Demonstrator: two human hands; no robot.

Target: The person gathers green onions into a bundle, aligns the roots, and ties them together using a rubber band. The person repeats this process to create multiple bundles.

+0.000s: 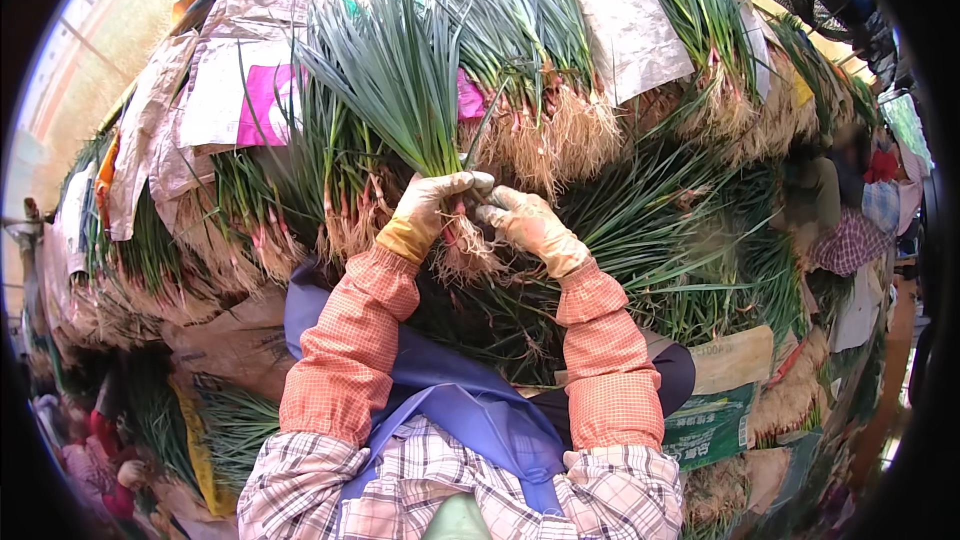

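Note:
My gloved left hand point(431, 202) is closed around the lower stems of a bunch of scallions point(409, 101). The green leaves fan upward over the pile behind, and pale tangled roots point(469, 244) hang below the grip. Just right of these stems is my gloved right hand point(536, 225), fingers bent and their tips close to the left fingertips. Whether those tips pinch a stem or a tie is too small to tell. Loose scallions point(660, 217) lie in a heap beyond the right hand.
Stacked scallion bunches point(555, 120) form a bank ahead, roots facing me. Woven plastic sacks point(262, 22) partly cover it. A green printed sack point(712, 424) lies by my right elbow. Other people sit at the right point(855, 232) and lower left point(97, 457). A blue apron point(457, 375) covers my lap.

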